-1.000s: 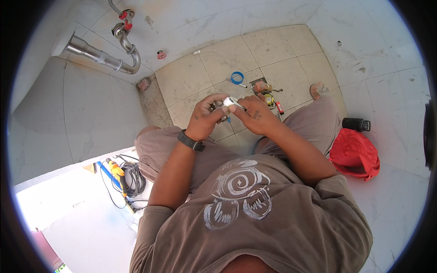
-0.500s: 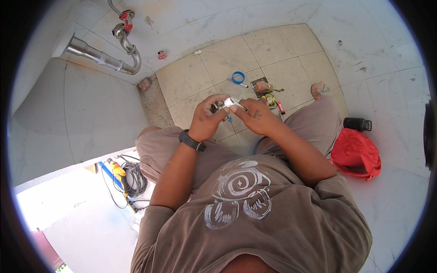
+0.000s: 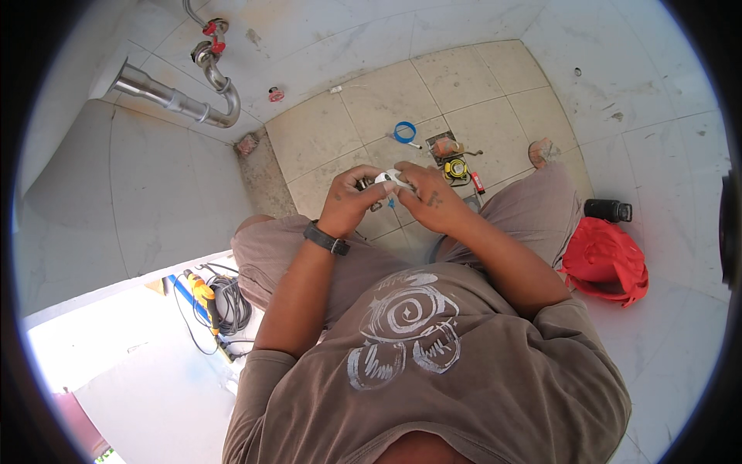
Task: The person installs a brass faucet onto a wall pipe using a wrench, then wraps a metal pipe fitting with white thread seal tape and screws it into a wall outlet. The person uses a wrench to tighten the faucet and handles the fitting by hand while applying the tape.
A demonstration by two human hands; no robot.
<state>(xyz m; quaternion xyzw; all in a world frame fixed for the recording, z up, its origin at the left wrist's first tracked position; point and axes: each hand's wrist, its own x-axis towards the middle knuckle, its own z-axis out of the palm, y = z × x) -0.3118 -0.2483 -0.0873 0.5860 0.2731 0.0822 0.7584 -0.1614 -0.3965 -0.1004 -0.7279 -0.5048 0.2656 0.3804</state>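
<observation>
Both of my hands meet in front of my knees. My left hand (image 3: 348, 203), with a dark watch at the wrist, is closed round a small metal fitting (image 3: 375, 206), mostly covered by the fingers. White thread seal tape (image 3: 383, 178) shows at the fitting's end, between the two thumbs. My right hand (image 3: 433, 204) pinches the white tape just to the right, fingertips close to the left thumb. A small blue piece shows beneath the hands; I cannot tell if it belongs to the fitting.
On the tiled floor lie a blue ring (image 3: 404, 132), a yellow tape measure (image 3: 456, 168) and a red-labelled item (image 3: 478, 182). A metal drain pipe (image 3: 166, 91) juts out upper left. A red bag (image 3: 604, 263) sits right; a yellow power tool (image 3: 202, 295) lies lower left.
My right hand has shifted slightly left and up, its fingers now over the white tape. The white strip that stretched between the hands is shorter in view. My left hand has barely moved.
</observation>
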